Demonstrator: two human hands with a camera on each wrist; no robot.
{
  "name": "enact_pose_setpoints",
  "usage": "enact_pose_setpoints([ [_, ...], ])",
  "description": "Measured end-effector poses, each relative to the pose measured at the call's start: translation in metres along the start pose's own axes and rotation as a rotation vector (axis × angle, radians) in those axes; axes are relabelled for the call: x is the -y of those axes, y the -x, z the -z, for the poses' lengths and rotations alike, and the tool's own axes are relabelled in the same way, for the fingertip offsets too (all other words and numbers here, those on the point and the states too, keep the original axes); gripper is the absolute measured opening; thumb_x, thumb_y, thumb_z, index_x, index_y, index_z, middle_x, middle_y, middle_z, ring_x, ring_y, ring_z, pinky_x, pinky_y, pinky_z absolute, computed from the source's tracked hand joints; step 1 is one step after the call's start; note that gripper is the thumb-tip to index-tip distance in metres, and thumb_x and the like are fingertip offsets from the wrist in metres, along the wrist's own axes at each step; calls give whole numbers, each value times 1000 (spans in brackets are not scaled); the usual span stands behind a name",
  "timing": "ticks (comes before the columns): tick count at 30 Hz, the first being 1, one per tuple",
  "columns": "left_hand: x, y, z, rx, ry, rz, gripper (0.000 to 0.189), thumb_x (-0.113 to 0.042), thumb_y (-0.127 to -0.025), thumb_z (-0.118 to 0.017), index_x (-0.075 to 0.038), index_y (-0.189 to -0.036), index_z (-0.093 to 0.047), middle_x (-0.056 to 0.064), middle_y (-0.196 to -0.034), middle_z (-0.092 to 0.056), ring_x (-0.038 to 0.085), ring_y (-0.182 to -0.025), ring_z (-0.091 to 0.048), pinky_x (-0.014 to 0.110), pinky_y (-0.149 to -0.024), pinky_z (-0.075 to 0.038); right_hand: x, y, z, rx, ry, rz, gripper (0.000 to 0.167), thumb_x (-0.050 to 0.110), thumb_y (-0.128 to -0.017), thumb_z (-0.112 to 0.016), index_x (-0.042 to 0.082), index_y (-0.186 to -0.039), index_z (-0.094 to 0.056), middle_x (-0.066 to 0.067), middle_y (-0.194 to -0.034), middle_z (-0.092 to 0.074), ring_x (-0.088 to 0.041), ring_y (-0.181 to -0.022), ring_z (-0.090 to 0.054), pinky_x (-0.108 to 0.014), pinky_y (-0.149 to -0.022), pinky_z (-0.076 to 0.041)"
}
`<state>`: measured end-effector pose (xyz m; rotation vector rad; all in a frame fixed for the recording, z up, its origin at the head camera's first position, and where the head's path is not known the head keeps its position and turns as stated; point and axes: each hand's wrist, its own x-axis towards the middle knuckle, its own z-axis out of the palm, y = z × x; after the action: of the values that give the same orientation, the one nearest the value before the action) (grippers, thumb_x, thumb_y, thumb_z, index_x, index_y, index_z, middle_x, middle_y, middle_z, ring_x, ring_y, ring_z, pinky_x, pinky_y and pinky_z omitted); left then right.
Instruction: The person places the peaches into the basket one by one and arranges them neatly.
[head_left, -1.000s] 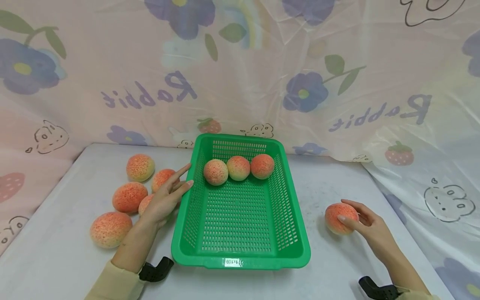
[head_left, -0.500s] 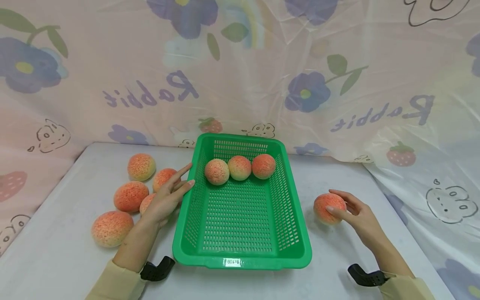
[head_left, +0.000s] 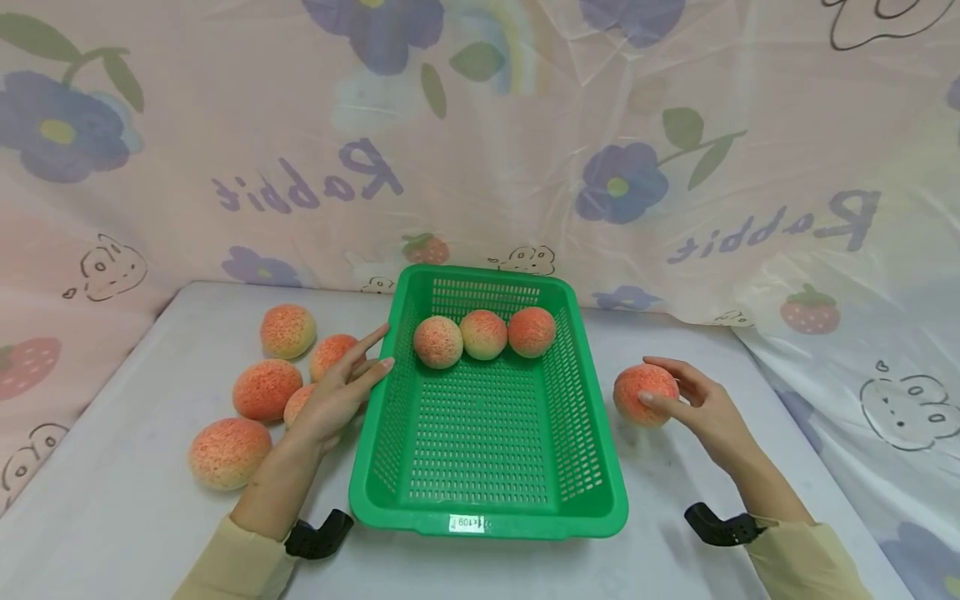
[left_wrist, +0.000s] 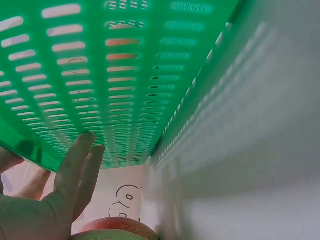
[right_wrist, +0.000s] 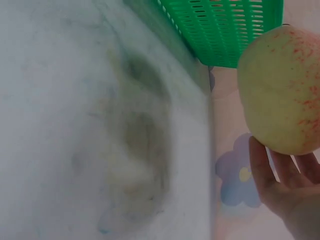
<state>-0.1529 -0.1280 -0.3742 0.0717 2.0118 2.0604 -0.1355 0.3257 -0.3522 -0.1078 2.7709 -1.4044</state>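
A green plastic basket (head_left: 489,527) stands mid-table, with three red-and-yellow peaches (head_left: 483,335) in a row at its far end. My left hand (head_left: 337,400) rests against its left side. In the left wrist view two straight fingers (left_wrist: 75,175) touch the outer slotted wall, while other digits reach the rim. To the right of the basket, my right hand (head_left: 701,412) holds another peach (head_left: 637,393) between thumb and fingers, raised off the table. From the right wrist, this peach's pale yellow underside shows with fingertips against it.
Several more peaches (head_left: 267,390) lie on the white table (head_left: 97,500) left of the basket, partly behind my left hand. A patterned curtain (head_left: 480,167) hangs close behind the table. Black wrist mounts (head_left: 320,535) sit on both forearms.
My right hand has carried its peach leftward and a little away from me, closer to the basket. My left hand stays at the basket's side. The whole head view has shifted slightly.
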Motion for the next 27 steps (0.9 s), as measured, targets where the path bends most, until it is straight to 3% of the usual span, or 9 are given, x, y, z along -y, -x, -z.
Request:
enact_pose_setpoints([
  [3,0,0,0,0,-1,-1,60,-30,-100,-51,-31,-153,-22,24,-136,-49,10,-85,-64,26,-73,-54,5,-4,-1,7,0,24,49,27,-93,-65,19,-138,-50,17,-127,-51,2,-115,-45,-26,-89,-45],
  [6,0,0,-1,-2,2,1,60,-30,-101,-51,-31,-153,-22,25,-136,-49,10,-85,-65,26,-72,-55,9,-7,-1,15,-9,48,49,26,-93,-65,18,-138,-50,16,-128,-51,2,-113,-47,-19,-85,-46],
  [18,2,-1,0,3,20,2,60,-29,-101,-51,-33,-153,-22,25,-135,-49,10,-84,-65,26,-72,-55,27,-18,1,9,-50,132,47,17,-92,-66,14,-136,-51,18,-118,-57,-1,-106,-53,-19,-81,-50],
  [27,2,-1,-1,-9,10,8,59,-30,-100,-52,-34,-152,-24,22,-136,-48,12,-87,-66,27,-74,-55,45,-27,0,15,-95,204,47,9,-90,-67,16,-135,-54,15,-121,-57,-1,-108,-55,-18,-80,-50],
])
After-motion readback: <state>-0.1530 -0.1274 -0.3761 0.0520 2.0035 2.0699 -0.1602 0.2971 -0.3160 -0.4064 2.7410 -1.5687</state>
